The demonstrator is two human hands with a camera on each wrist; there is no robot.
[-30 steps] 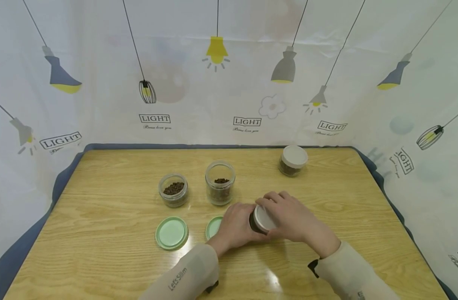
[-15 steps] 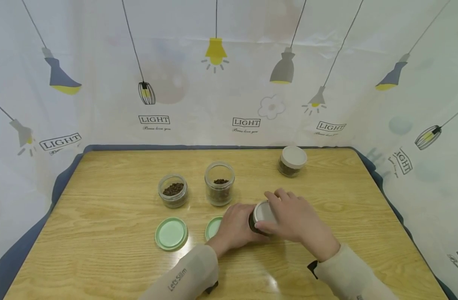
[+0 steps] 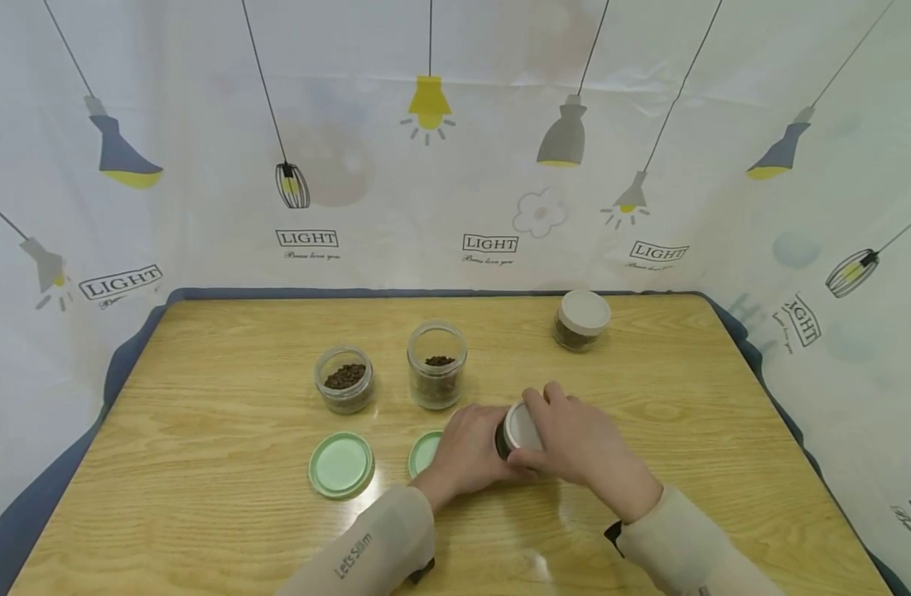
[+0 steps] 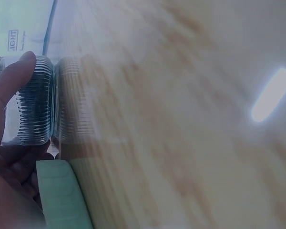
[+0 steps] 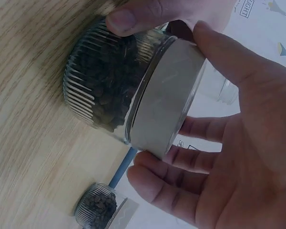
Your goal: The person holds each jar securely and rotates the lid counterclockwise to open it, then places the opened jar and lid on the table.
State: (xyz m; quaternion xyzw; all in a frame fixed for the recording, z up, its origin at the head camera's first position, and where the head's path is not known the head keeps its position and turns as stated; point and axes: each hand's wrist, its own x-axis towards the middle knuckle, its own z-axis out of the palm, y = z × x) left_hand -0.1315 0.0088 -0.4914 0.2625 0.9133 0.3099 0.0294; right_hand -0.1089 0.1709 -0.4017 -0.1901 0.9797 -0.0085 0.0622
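A ribbed glass jar point(image 5: 102, 83) of dark beans with a white lid point(image 3: 523, 426) stands on the table between my hands. My left hand point(image 3: 470, 451) grips its body, thumb point(image 4: 20, 74) on one side and fingers around the other. With curled fingers and thumb, my right hand point(image 3: 575, 439) holds the lid by its rim. In the right wrist view the lid point(image 5: 167, 95) sits on the jar's mouth. Behind the left hand stand two uncovered jars of brown beans, a short jar point(image 3: 345, 381) and a taller jar point(image 3: 436, 372).
One green lid point(image 3: 341, 465) lies in front of the short jar. Another green lid point(image 3: 424, 451) is partly hidden by my left hand. At the back right of the wooden table point(image 3: 202, 372) stands a white-lidded jar point(image 3: 582, 321). A printed curtain point(image 3: 396, 199) hangs behind.
My right hand has loosened, shifted around the white lid and taken hold again, its wrist now slightly farther left. The left hand and the jar stay in place.
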